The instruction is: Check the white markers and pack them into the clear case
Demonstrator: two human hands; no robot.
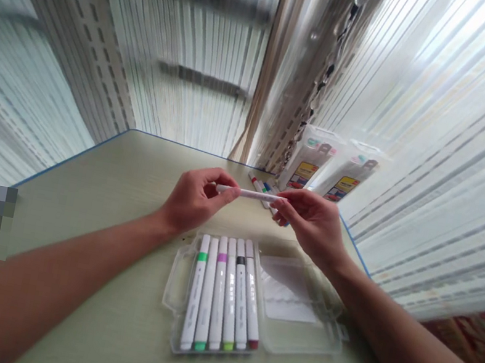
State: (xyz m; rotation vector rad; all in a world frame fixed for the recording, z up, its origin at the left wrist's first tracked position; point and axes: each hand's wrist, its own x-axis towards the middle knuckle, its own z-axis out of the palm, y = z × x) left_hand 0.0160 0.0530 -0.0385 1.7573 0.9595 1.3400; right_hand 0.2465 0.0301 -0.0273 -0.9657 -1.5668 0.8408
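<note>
A slim white marker (256,195) lies level in the air above the table, held between my two hands. My left hand (200,196) is closed round its left end, thumb along the near side. The fingertips of my right hand (311,218) pinch its right end. Below my hands, an open clear plastic case (172,285) lies on the table. Several white markers (225,294) stand side by side in its left half, with green, purple, black and dark red bands or ends. The transparent lid (303,342) is folded out to the right, with a white paper (290,299) in it.
Behind my right hand, several loose markers (260,186) lie on the pale table (130,180). Two clear cases with yellow labels, a left one (309,162) and a right one (349,175), stand at the back right corner. Striped curtains (201,43) hang around the blue-edged table.
</note>
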